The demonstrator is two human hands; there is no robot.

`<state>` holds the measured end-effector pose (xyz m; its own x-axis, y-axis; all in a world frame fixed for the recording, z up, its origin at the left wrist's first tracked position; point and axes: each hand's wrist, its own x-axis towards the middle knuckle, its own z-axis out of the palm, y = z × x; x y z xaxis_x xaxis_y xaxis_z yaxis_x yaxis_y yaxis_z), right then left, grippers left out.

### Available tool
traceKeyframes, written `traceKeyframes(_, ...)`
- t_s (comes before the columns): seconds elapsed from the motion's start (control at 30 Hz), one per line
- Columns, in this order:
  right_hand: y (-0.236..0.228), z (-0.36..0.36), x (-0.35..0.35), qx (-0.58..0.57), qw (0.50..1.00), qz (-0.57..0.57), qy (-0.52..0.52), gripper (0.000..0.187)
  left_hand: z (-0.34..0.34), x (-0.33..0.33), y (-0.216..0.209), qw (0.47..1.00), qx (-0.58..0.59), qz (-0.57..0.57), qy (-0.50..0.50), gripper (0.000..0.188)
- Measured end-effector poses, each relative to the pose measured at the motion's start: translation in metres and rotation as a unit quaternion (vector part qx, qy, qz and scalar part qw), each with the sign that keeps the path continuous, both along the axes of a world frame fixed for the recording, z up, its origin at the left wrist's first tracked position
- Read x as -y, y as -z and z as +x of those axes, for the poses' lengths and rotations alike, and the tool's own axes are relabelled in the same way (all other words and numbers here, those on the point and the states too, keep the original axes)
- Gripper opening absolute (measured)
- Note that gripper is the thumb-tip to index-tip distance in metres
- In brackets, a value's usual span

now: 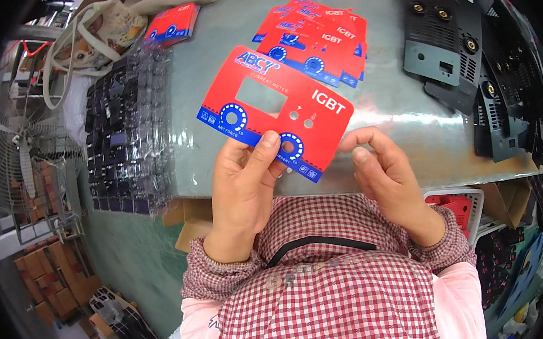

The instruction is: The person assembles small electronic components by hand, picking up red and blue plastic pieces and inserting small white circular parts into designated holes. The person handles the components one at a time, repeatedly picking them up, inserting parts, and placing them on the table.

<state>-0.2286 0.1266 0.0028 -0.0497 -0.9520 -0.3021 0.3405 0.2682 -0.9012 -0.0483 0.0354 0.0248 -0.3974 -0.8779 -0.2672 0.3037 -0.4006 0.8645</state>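
Note:
My left hand [245, 183] grips a red and blue faceplate sticker [304, 97] at its lower edge, thumb on top and fingers beneath. The sticker is tilted, with a rectangular window, two round dial holes and smaller holes cut through it. My right hand [386, 172] is beside the sticker's right edge. Its thumb and forefinger are slightly apart and its other fingers curl in; I cannot tell if the forefinger touches the edge. Just beyond lies a loose, overlapping pile of matching stickers [344, 33] on the grey-green table [220, 167].
A neat stack of the same stickers [174, 24] sits at the far left. Near it are a cloth bag [105, 36] and a clear plastic tray of dark square parts [125, 136]. Black metal housing panels [434, 48] cover the right side. A fan [31, 153] stands left of the table.

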Motion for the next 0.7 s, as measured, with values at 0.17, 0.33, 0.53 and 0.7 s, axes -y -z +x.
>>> traceKeyframes(0.17, 0.001, -0.005, 0.005, 0.010, 1.000, -0.008, -0.001, 0.020, -0.010, 0.003, 0.010, 1.000, 0.016, -0.001, 0.001, 0.014)
traceKeyframes(0.33, 0.009, -0.011, 0.029, -0.138, 0.985, -0.085, 0.050, 0.021, -0.013, 0.008, 0.020, 0.986, 0.145, -0.075, 0.038, 0.019)
traceKeyframes(0.53, 0.009, -0.065, 0.088, -0.425, 0.903, -0.030, 0.056, 0.025, 0.020, 0.004, 0.025, 0.798, 0.392, -0.410, 0.205, 0.041)
traceKeyframes(0.7, 0.011, -0.069, 0.059, -0.362, 0.928, -0.035, 0.078, 0.024, 0.032, -0.012, 0.027, 0.714, 0.383, -0.479, 0.337, 0.055)
